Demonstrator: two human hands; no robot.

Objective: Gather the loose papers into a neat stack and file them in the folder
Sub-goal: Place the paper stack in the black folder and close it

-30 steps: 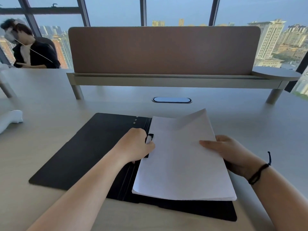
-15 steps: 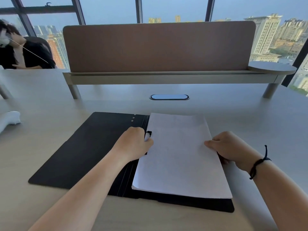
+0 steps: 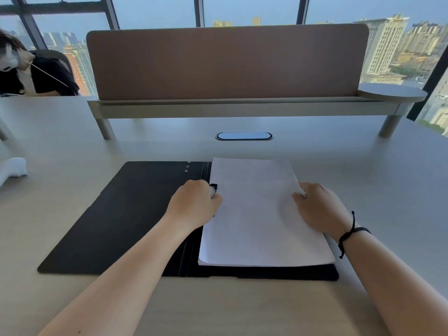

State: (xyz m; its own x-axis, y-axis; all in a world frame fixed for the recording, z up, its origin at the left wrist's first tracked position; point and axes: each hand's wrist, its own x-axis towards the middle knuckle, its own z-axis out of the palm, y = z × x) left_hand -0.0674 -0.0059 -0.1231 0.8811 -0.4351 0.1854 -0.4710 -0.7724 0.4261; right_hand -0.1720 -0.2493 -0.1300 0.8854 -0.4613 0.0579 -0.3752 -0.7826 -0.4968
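An open black folder (image 3: 126, 214) lies flat on the desk in front of me. A stack of white papers (image 3: 257, 214) rests on its right half, edges roughly even. My left hand (image 3: 194, 204) is curled at the papers' left edge, fingers closed on the folder's black clip (image 3: 213, 186) by the spine. My right hand (image 3: 317, 207) lies on the right edge of the stack, fingers pressing down on the sheets. The part of the folder beneath the papers is hidden.
A brown divider panel on a raised shelf (image 3: 225, 107) crosses the far side of the desk. An oval cable port (image 3: 243, 136) sits behind the folder. A white object (image 3: 13, 168) lies at the left edge. A seated person (image 3: 31, 76) is at far left.
The lifted top right corner of the papers has come down flat. My right hand moved from the stack's side onto its right edge. My left hand stayed at the clip.
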